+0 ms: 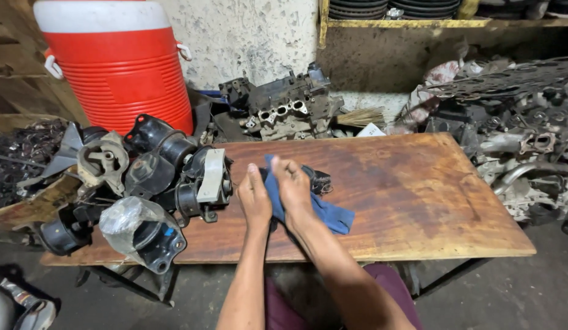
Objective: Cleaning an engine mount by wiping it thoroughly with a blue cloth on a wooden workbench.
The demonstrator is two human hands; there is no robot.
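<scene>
Head view showed both hands closed over a dark engine mount [313, 178] near the front of the wooden tabletop [412, 201]. The left hand [254, 198] steadied the part while the right hand [294, 189] pressed a blue rag [329, 214] against it. A pile of other mounts [168, 168] lay just beside the left hand, one in a plastic bag [128, 217] at the edge. A hard wipe could likely knock that one off, or snag the rag.
</scene>
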